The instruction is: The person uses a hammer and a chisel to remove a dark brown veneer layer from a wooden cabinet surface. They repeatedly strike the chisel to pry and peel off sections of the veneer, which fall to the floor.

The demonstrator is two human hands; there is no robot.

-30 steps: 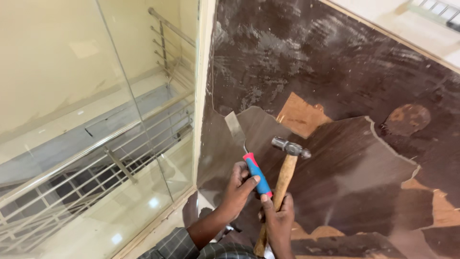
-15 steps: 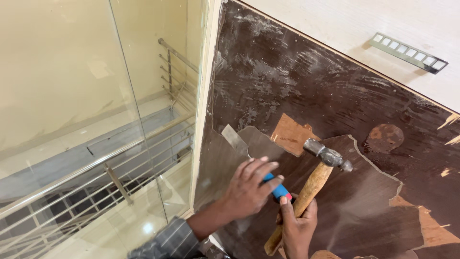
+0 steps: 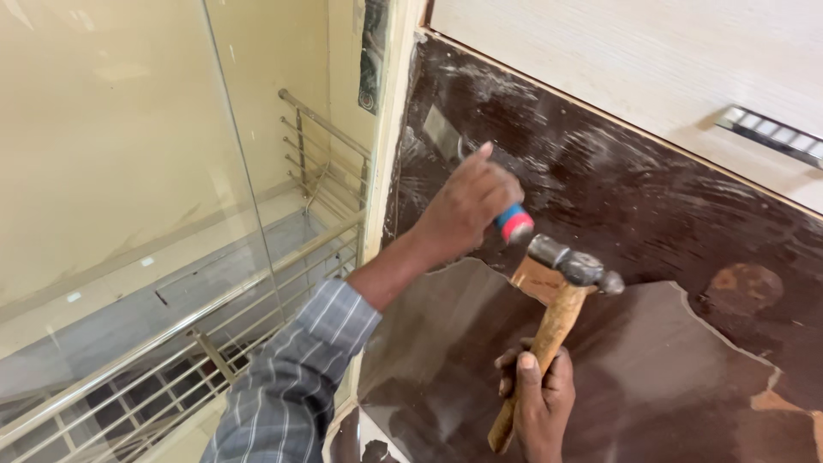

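The dark brown panel [image 3: 651, 223], scuffed and part-stripped, looks stiff and brittle where its laminate sheet [image 3: 686, 360] peels. The hammer [image 3: 553, 317] seems head-heavy; the right hand [image 3: 536, 399] is clenched low on its wooden handle. The left hand [image 3: 463, 206] grasps the light scraper [image 3: 514, 223] (red-and-blue handle), blade against the panel. A steel railing [image 3: 257, 283] stands left.

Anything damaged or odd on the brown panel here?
Yes. The panel's dark laminate is partly stripped: jagged edges, bare patches at the right and smeared scrape marks above. The left hand holds a scraper, the right hand a hammer.
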